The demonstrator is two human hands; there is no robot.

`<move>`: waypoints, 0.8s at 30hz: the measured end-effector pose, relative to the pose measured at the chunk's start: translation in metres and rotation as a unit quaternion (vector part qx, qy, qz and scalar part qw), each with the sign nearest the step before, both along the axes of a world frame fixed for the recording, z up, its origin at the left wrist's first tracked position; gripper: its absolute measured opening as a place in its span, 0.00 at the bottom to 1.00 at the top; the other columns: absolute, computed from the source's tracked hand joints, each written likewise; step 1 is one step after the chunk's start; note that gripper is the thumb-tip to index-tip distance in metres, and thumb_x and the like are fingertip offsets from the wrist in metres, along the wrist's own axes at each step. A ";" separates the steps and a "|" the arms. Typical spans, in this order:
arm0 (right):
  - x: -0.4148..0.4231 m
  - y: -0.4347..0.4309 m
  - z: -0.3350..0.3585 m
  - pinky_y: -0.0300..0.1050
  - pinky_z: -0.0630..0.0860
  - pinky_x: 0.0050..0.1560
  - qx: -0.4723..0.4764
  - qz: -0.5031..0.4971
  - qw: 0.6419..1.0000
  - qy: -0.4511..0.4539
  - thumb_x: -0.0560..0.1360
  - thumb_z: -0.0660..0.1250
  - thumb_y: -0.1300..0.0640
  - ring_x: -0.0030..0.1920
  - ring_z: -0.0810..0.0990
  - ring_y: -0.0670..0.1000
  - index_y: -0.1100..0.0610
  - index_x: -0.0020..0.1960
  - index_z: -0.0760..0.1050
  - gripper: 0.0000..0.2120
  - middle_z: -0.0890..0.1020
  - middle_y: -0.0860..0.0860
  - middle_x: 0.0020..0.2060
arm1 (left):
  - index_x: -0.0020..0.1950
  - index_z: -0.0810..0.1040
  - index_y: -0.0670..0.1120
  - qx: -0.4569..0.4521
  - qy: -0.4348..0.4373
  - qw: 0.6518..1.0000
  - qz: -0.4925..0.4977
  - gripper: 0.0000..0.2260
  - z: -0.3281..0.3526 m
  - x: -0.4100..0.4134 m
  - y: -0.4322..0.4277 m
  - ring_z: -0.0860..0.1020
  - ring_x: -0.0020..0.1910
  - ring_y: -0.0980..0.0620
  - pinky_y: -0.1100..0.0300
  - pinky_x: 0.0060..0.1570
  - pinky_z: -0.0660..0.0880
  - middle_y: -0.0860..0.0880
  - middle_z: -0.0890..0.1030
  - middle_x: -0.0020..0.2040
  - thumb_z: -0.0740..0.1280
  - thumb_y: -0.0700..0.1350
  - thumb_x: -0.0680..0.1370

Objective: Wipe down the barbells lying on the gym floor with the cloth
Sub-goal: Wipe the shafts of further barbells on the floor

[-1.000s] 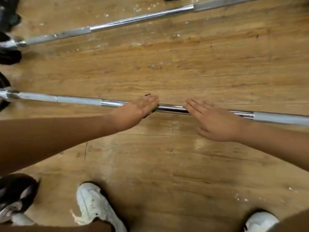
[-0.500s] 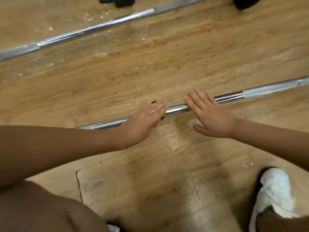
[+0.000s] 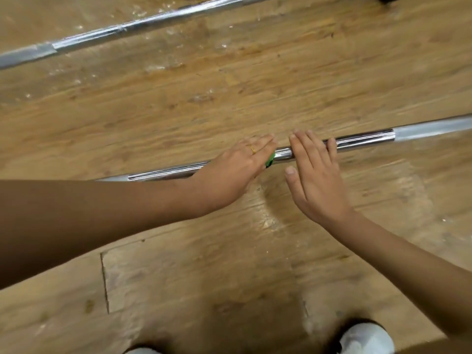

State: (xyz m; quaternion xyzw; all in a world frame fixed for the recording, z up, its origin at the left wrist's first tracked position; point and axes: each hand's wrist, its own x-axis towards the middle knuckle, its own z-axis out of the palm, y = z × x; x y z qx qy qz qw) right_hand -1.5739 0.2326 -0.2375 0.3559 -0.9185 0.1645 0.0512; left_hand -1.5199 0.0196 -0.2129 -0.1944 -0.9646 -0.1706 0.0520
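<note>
Barbells (image 3: 362, 142) (image 3: 127, 28) number two; two hands (image 3: 229, 172) (image 3: 316, 180) and one cloth (image 3: 270, 159) touch one.

A: What's underfoot?
B: Worn wood floor (image 3: 204, 103), pale flecks (image 3: 163, 66) near the top, a cut line (image 3: 104, 282) lower left.
A: And along the bottom edge?
B: A white shoe (image 3: 365, 339) at right, another toe (image 3: 143, 350) barely showing at left.

Bare skin on left forearm (image 3: 89, 221) and right forearm (image 3: 408, 264). Wears a thin gold ring (image 3: 253, 149) on a finger of the left hand (image 3: 229, 172). Shows short nails on the right hand (image 3: 316, 180). Down below, white shoes: right sneaker (image 3: 365, 339) round-toed, left sneaker (image 3: 143, 350) just a sliver.
</note>
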 end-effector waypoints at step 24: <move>-0.014 0.008 0.020 0.53 0.49 0.78 0.024 0.038 0.998 -0.047 0.83 0.53 0.49 0.75 0.65 0.54 0.59 0.76 0.67 0.25 0.71 0.54 0.73 | 0.73 0.70 0.34 -0.094 -0.079 0.992 -0.042 0.28 0.026 -0.005 -0.005 0.75 0.68 0.36 0.48 0.65 0.72 0.34 0.73 0.71 0.73 0.32 0.74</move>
